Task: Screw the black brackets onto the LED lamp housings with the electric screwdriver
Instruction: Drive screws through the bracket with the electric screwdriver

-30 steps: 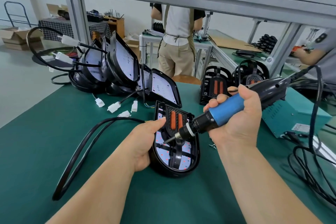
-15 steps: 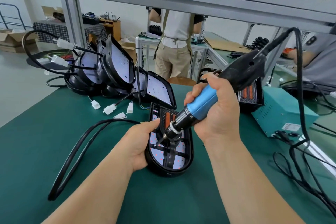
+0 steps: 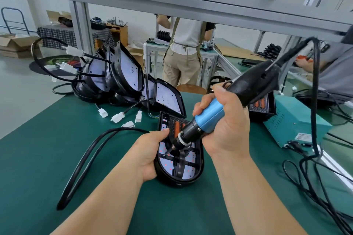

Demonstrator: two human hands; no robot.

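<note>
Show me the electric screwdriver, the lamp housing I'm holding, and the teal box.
electric screwdriver (image 3: 211, 118): head view, on its blue grip.
lamp housing (image 3: 179, 181): head view, on its near black rim.
teal box (image 3: 305, 118): head view, on its casing.

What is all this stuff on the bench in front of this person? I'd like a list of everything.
green mat: one, dark green, covers the bench
lamp housing: one, black, middle of the mat
black bracket: one, black, lying across the LED board inside that housing
electric screwdriver: one, blue and black, tilted, bit down on the housing's left side
stacked housings: several, black, back left of the mat
second housing: one, black with orange parts, far side, right of centre
white connectors: about four, white, on the mat before the stack
thick cable: one, black, looped on the mat's left
power box: one, teal, right side
left hand: holds the housing's left rim
right hand: grips the screwdriver
</note>
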